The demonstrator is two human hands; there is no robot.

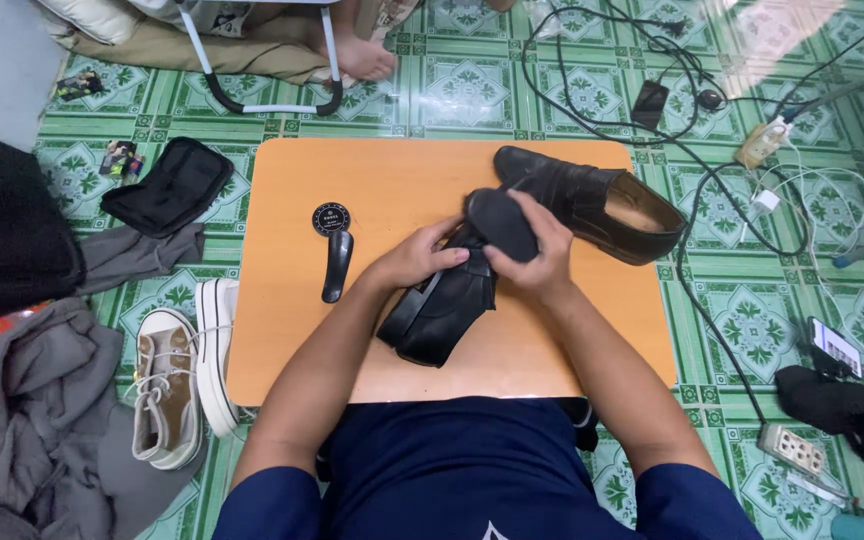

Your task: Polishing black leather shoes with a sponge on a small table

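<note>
Here I have my left hand [420, 258] gripping the black shoe [442, 310] at the middle of the small wooden table [282, 340], while my right hand [542, 262] clasps a dark pad [500, 224] against its upper. The polish tin [331, 218] sits shut beside the shoehorn [336, 264]. Judging by that, the second shoe [597, 200] lies untouched, so most of the work seems left.

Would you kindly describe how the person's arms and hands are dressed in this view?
Both forearms are bare, and the left hand and right hand wear no gloves. Short navy blue sleeves cover only the upper arms. No watch, ring or bracelet shows.
</note>
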